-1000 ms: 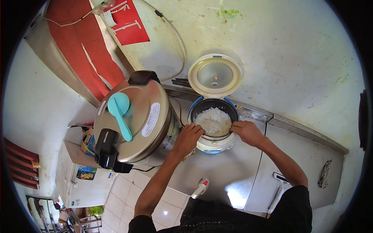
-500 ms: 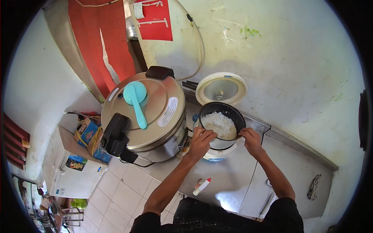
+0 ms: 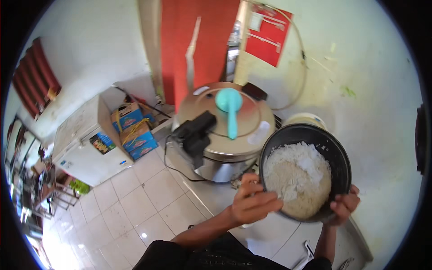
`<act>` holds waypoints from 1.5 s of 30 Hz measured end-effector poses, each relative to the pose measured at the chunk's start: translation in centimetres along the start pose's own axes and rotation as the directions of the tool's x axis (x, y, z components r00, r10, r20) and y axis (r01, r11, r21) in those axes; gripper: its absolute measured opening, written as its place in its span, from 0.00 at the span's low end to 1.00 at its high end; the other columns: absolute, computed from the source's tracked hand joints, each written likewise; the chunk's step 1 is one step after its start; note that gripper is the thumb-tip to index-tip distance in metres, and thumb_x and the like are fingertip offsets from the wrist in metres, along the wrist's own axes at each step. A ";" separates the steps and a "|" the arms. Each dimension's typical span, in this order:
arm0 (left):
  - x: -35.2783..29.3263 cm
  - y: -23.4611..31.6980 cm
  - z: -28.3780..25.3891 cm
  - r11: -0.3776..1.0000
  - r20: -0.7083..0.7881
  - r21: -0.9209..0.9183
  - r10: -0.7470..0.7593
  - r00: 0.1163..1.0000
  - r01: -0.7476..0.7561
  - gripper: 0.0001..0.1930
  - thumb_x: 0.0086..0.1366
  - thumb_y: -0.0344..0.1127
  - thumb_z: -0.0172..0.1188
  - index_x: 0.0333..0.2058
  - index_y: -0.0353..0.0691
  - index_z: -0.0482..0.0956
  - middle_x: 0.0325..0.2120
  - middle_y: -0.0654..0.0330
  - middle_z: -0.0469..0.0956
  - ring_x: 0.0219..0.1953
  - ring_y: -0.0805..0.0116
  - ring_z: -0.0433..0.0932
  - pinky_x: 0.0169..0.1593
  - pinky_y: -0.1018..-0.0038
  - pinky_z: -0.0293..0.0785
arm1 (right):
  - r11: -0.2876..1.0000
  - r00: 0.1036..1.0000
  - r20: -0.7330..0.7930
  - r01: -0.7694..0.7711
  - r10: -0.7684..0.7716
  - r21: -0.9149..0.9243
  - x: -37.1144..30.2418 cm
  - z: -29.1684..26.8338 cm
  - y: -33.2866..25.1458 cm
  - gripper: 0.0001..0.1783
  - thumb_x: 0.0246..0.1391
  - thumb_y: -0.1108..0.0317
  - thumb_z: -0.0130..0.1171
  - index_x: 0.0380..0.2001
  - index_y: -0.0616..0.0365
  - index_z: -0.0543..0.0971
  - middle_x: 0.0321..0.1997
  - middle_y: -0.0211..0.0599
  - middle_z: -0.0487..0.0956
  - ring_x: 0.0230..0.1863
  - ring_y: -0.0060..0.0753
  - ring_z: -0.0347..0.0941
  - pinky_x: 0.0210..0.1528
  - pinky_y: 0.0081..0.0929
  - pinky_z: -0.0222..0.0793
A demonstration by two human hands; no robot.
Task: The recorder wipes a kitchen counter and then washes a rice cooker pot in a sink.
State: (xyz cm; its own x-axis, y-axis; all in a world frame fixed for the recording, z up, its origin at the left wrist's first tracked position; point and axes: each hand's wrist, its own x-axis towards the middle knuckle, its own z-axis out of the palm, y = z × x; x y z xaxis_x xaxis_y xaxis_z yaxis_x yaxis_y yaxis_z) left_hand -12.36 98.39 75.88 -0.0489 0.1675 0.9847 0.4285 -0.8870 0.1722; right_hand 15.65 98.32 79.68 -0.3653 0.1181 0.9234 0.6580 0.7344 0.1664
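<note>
A black inner pot of a rice cooker [image 3: 340, 159] is lifted up in front of me, tilted so that its mouth faces me. White cooked rice [image 3: 299, 177] fills its lower part, loose and clumped on top. My left hand [image 3: 255, 201] is closed on the pot's left rim, fingers curled over the edge. On the lower right rim my right hand [image 3: 345, 207] grips with its fingers over the edge. Behind the pot shows part of the rice cooker's raised pale lid [image 3: 308, 119]; the pot hides the cooker's body.
Left of the pot stands a large steel rice cooker [image 3: 189, 121] with black handles, a turquoise rice paddle [image 3: 231, 119] on its lid. A metal counter [image 3: 270, 234] runs below, against the wall. Farther left are a white chest freezer [image 3: 87, 135], blue boxes [image 3: 137, 135] and tiled floor [image 3: 130, 211].
Both hands have raised the pot out of the small cooker, bringing it closer and tilting it toward me. My view has turned left.
</note>
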 end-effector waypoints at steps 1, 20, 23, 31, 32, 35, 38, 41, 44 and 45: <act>0.3 0.5 -2.3 0.998 -0.047 0.024 0.061 0.997 -0.060 0.10 0.38 0.30 0.64 0.25 0.47 0.82 0.28 0.69 0.75 0.33 0.67 0.62 0.36 0.70 0.62 | 0.999 1.000 -0.012 0.017 -0.017 0.035 1.9 1.3 -1.5 0.06 0.49 0.60 0.59 0.29 0.34 0.72 0.32 0.25 0.68 0.35 0.32 0.65 0.47 0.45 0.62; -11.0 16.0 -53.4 0.065 -0.004 0.998 -0.311 0.951 0.026 0.13 0.41 0.38 0.64 0.30 0.58 0.80 0.33 0.80 0.73 0.38 0.71 0.58 0.38 0.75 0.60 | -0.043 -0.096 -0.043 -0.010 -0.994 0.999 18.6 37.3 -52.1 0.26 0.38 0.70 0.59 0.47 0.53 0.75 0.47 0.36 0.75 0.50 0.38 0.70 0.53 0.38 0.63; -13.4 17.0 -58.4 -0.050 -0.150 0.989 -0.414 0.898 0.142 0.13 0.42 0.39 0.62 0.31 0.55 0.81 0.36 0.78 0.74 0.37 0.72 0.59 0.40 0.76 0.61 | -0.102 -0.122 -0.118 -0.123 -0.985 0.987 17.8 40.3 -59.9 0.23 0.39 0.73 0.57 0.45 0.54 0.76 0.46 0.38 0.76 0.50 0.43 0.70 0.54 0.38 0.63; -20.5 16.7 -78.0 -0.299 -0.342 0.926 -0.408 0.847 0.230 0.14 0.35 0.39 0.61 0.27 0.50 0.80 0.31 0.75 0.76 0.33 0.70 0.59 0.39 0.73 0.60 | -0.294 -0.108 -0.330 -0.260 -0.938 0.920 16.5 52.0 -84.7 0.22 0.41 0.79 0.54 0.44 0.53 0.78 0.47 0.36 0.77 0.53 0.38 0.69 0.62 0.38 0.56; -21.1 16.9 -80.8 -0.333 -0.369 0.912 -0.416 0.831 0.239 0.15 0.35 0.38 0.61 0.28 0.50 0.80 0.32 0.75 0.76 0.34 0.70 0.59 0.40 0.72 0.61 | -0.348 -0.094 -0.379 -0.241 -0.921 0.906 17.0 53.2 -88.2 0.22 0.41 0.77 0.55 0.44 0.52 0.77 0.46 0.35 0.77 0.53 0.36 0.69 0.61 0.36 0.56; -21.5 17.8 -89.7 -0.426 -0.436 0.871 -0.443 0.783 0.244 0.14 0.37 0.36 0.61 0.29 0.49 0.80 0.34 0.73 0.76 0.35 0.69 0.62 0.41 0.71 0.63 | -0.445 -0.056 -0.467 -0.226 -0.882 0.867 17.8 56.7 -98.9 0.21 0.42 0.75 0.54 0.44 0.52 0.77 0.46 0.34 0.77 0.54 0.34 0.68 0.59 0.34 0.58; -21.6 20.1 -98.1 -0.497 -0.547 0.807 -0.427 0.720 0.319 0.13 0.40 0.32 0.61 0.29 0.48 0.78 0.35 0.69 0.75 0.36 0.66 0.65 0.42 0.70 0.64 | -0.518 -0.029 -0.535 -0.211 -0.844 0.829 18.9 58.0 -109.8 0.22 0.43 0.76 0.51 0.45 0.52 0.77 0.47 0.33 0.77 0.54 0.33 0.68 0.58 0.33 0.59; -22.0 23.6 -104.7 -0.611 -0.743 0.632 -0.304 0.596 0.477 0.14 0.43 0.30 0.60 0.33 0.45 0.77 0.38 0.65 0.74 0.39 0.65 0.68 0.44 0.68 0.64 | -0.610 0.034 -0.614 -0.160 -0.789 0.776 21.4 57.8 -119.9 0.19 0.40 0.76 0.52 0.40 0.52 0.78 0.41 0.33 0.79 0.51 0.33 0.71 0.55 0.31 0.60; -23.1 25.5 -111.4 -0.639 -0.846 0.469 -0.127 0.517 0.610 0.14 0.43 0.23 0.59 0.32 0.43 0.76 0.37 0.62 0.73 0.39 0.60 0.68 0.44 0.67 0.64 | -0.671 0.006 -0.673 -0.087 -0.739 0.736 22.0 58.2 -130.3 0.09 0.35 0.74 0.54 0.25 0.54 0.78 0.29 0.32 0.79 0.43 0.32 0.73 0.50 0.31 0.63; -23.8 26.4 -113.9 -0.611 -0.892 0.382 -0.049 0.449 0.693 0.15 0.43 0.22 0.58 0.33 0.42 0.75 0.37 0.61 0.73 0.39 0.59 0.68 0.44 0.67 0.64 | -0.690 -0.002 -0.693 -0.085 -0.721 0.719 22.1 58.3 -133.8 0.09 0.35 0.74 0.54 0.25 0.54 0.78 0.29 0.32 0.79 0.43 0.32 0.73 0.50 0.31 0.63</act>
State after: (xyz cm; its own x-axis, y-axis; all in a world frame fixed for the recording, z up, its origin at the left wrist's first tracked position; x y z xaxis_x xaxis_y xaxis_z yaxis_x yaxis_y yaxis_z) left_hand -102.66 21.99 60.20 -0.8481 -0.2653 0.4587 0.0488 0.8229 0.5661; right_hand -118.90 41.62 57.67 -0.0178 -0.9928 0.1181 -0.8963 -0.0365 -0.4419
